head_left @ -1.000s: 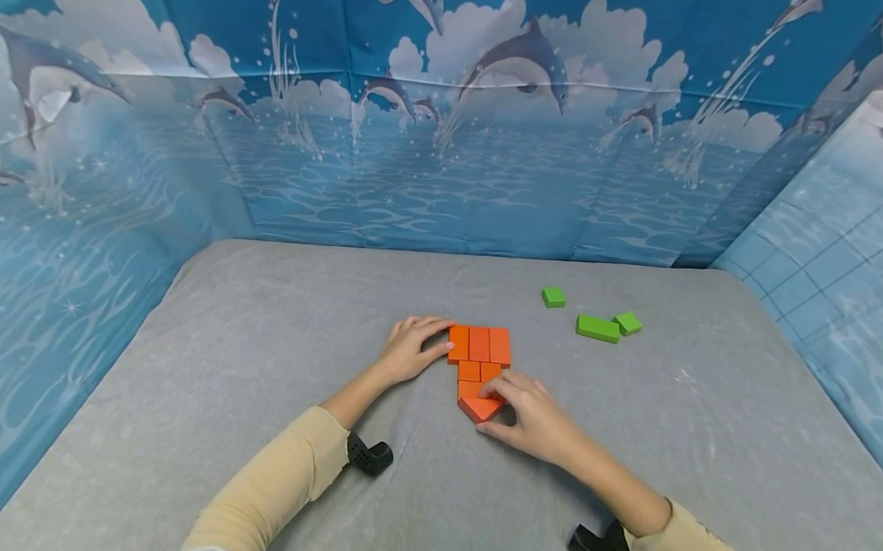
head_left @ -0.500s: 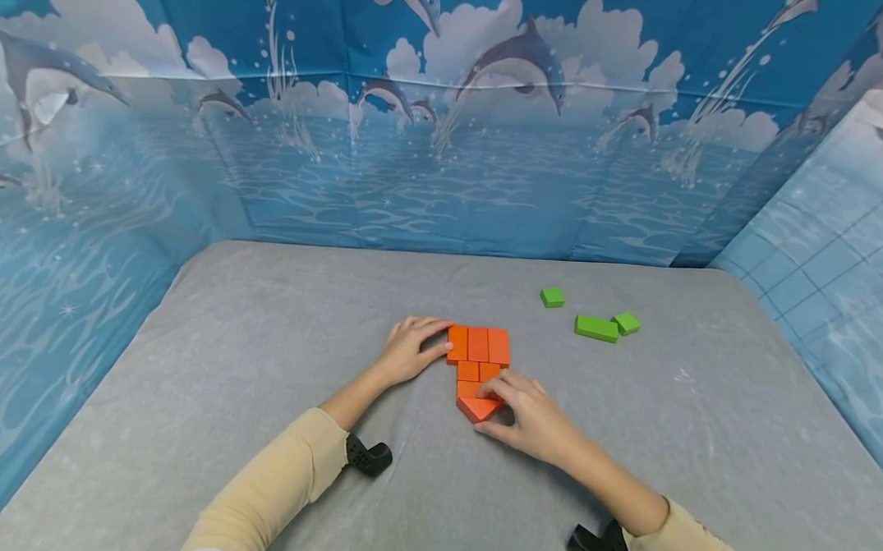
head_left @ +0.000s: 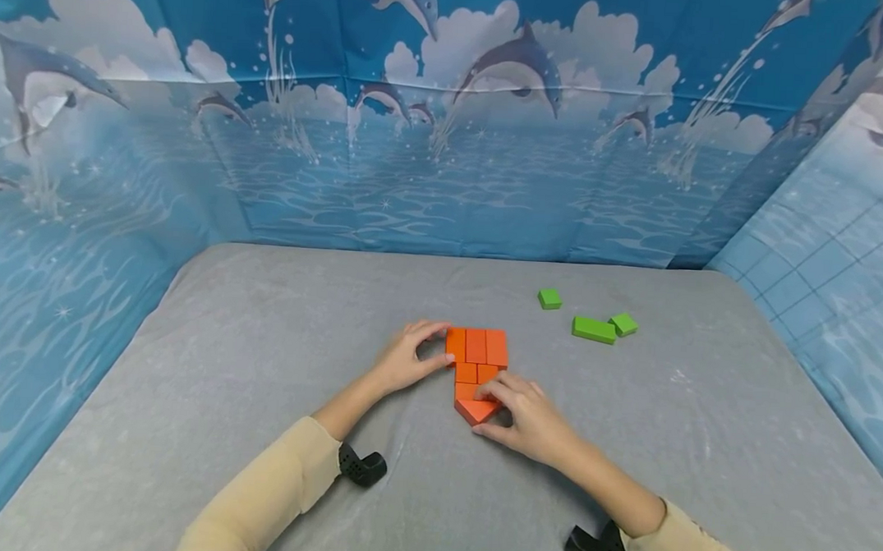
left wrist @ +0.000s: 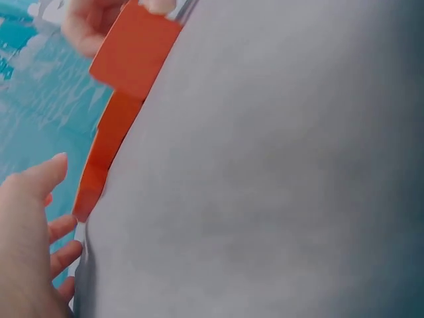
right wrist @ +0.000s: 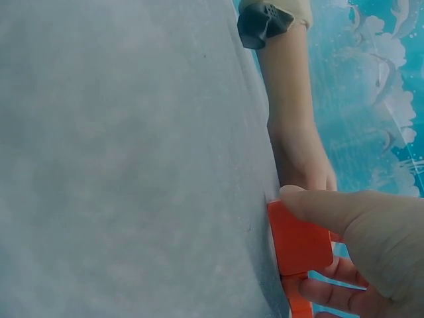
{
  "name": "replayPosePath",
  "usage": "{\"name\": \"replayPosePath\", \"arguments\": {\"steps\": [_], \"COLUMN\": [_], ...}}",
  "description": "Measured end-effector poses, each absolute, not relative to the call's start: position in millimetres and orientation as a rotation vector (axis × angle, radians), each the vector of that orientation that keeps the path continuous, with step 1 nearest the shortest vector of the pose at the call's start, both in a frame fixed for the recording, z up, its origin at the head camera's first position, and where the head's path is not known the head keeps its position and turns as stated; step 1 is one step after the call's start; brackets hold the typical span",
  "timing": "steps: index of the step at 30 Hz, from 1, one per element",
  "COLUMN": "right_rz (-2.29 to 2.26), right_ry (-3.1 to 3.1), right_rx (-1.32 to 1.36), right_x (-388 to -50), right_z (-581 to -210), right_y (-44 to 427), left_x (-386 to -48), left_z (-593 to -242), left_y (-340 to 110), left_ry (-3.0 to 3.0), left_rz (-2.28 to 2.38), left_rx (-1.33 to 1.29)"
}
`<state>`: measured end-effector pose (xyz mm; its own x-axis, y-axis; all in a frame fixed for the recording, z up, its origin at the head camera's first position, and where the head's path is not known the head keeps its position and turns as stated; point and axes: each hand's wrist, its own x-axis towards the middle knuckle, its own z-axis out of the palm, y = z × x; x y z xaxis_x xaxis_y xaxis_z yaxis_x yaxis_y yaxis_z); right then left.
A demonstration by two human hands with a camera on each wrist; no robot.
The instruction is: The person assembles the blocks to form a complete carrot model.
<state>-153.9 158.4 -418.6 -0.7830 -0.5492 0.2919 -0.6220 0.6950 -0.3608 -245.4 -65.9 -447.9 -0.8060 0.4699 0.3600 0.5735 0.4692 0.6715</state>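
Observation:
Several orange blocks lie together in a T-like layout on the grey surface. Three upright rectangles (head_left: 476,347) form the wide far part, and smaller blocks (head_left: 467,374) make a narrower column below. At the near end is an orange triangular block (head_left: 476,411), its tip towards me. My right hand (head_left: 535,419) pinches this triangular block, thumb at its near tip and fingers on its far side; the right wrist view shows the thumb (right wrist: 324,207) on its corner. My left hand (head_left: 407,358) rests beside the far-left rectangle, fingers extended, index fingertip by its far corner.
Three green blocks lie at the back right: a small one (head_left: 550,299), a longer bar (head_left: 594,330) and another small one (head_left: 623,324) touching the bar. A dolphin-print curtain (head_left: 416,184) hangs behind the grey-covered surface (head_left: 300,302).
My left hand's thumb has slid slightly towards me along the far-left rectangle, and the left forearm has drawn back a little. The right hand stays on the triangular block.

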Motion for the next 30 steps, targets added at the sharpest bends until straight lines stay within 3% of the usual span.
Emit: {"name": "replayPosePath", "arguments": {"steps": [30], "right_rz": [0.725], "right_ry": [-2.741], "right_rx": [0.993], "right_x": [-157], "right_z": [-413], "right_y": [163], "left_x": [-231], "left_z": [-454], "left_y": [-61], "left_ry": [-2.673], "left_rz": [-0.974], "left_rx": [-0.924]}}
